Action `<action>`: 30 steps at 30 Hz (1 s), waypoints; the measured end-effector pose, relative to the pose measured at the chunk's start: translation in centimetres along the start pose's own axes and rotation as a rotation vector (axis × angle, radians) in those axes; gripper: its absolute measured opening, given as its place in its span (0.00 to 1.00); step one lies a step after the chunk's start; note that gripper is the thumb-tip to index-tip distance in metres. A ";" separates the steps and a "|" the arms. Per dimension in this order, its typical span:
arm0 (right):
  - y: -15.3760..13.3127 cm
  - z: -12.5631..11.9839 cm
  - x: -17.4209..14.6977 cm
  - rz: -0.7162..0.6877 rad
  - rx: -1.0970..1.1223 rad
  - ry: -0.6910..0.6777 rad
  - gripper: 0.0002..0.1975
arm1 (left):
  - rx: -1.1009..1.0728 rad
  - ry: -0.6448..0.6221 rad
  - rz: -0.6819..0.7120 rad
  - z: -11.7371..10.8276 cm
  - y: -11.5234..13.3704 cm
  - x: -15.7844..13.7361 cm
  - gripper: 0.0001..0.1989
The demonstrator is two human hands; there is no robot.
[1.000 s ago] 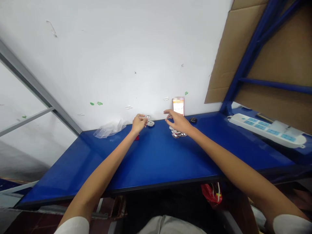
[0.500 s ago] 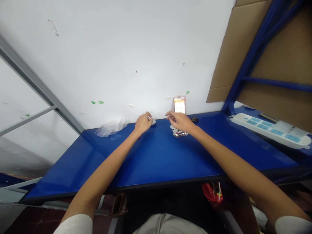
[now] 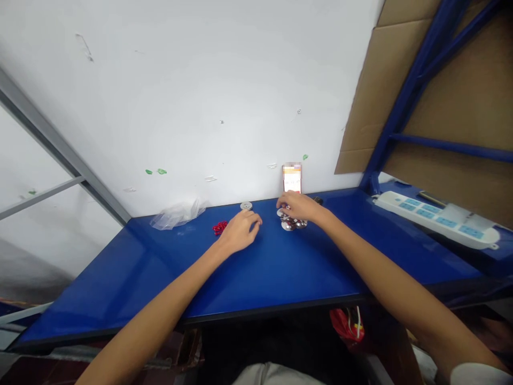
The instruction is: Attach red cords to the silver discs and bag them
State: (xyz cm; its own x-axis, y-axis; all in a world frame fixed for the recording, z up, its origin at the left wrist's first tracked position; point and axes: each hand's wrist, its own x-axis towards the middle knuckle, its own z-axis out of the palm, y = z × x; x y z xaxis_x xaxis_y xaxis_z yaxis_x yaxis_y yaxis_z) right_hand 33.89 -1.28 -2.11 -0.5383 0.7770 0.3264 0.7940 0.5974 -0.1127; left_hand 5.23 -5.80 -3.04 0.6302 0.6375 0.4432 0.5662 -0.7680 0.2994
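My left hand [image 3: 241, 231] hovers over the blue table with thumb and fingers apart, holding nothing. Just behind it lies a round silver disc [image 3: 246, 206] with a hole or hub at its centre. A small heap of shiny red pieces [image 3: 219, 228] sits to the left of the wrist. My right hand [image 3: 297, 205] is down at a pile of silver metal discs [image 3: 287, 225], its fingers curled around the edge of one disc; the fingertips are partly hidden.
A phone [image 3: 292, 177] with a lit screen leans against the wall behind the pile. Clear plastic wrap [image 3: 178, 215] lies at the back left. A white power strip [image 3: 436, 219] is on the right, and a dark object [image 3: 318, 200] sits behind my right wrist.
My left hand has drawn back toward me from the lone disc, uncovering it and the red pieces. My right hand has lowered onto the disc pile and its fingers have curled. The view shifted slightly.
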 end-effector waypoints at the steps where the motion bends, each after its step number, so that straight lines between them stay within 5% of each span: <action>1: 0.3 0.3 0.0 0.020 -0.032 -0.012 0.09 | -0.019 -0.010 -0.020 0.3 0.1 -0.3 0.12; 10: 2.7 2.8 0.5 0.134 -0.058 -0.022 0.11 | -0.096 0.018 -0.149 1.0 -1.5 -0.1 0.13; 18: 2.0 1.4 0.4 0.019 -0.198 0.012 0.08 | -0.147 0.024 -0.128 1.9 -1.6 -0.3 0.12; 24: -2.2 -0.6 0.4 -0.050 0.375 0.215 0.06 | -0.542 0.102 -0.281 2.0 -1.0 -0.2 0.11; 30: -6.5 0.6 0.7 -0.069 0.729 0.309 0.09 | -1.029 0.160 -0.401 1.8 -0.2 -0.1 0.22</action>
State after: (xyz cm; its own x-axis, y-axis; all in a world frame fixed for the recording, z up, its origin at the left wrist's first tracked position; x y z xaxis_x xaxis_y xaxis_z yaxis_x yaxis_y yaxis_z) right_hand 28.23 -4.48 -1.67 -0.3919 0.7071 0.5886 0.3196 0.7045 -0.6337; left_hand 6.04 -5.57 -4.64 0.3830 0.8922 0.2394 -0.0433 -0.2415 0.9694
